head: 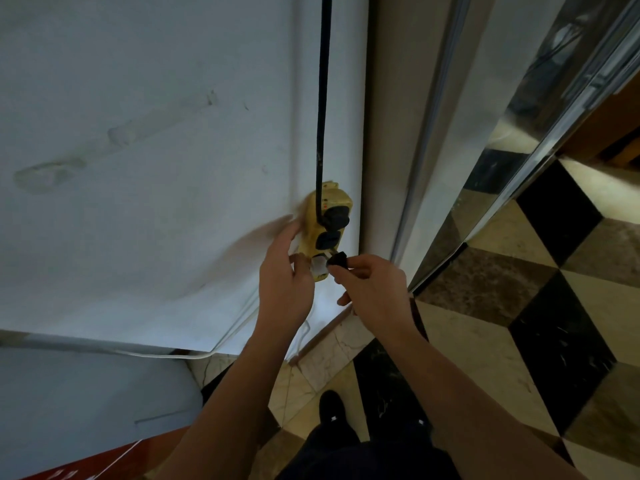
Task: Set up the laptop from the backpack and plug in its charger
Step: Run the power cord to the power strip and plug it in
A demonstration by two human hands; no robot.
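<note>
While the left hand [287, 271] steadies the yellow power strip [325, 230] on the white wall [138, 168], its fingers lie against the strip's left side and lower end, loosely bent, a released grip that grasps nothing. A black cable [323, 98] hangs down the wall to a plug in the upper socket. Just right of the strip's lowest socket, the right hand [374, 289] pinches the black charger plug [337, 260] between thumb and fingers, close to the socket but not inside. Further right is a checkered floor [554, 306].

Yellow power strip [325, 233] on white wall [156, 150].
</note>
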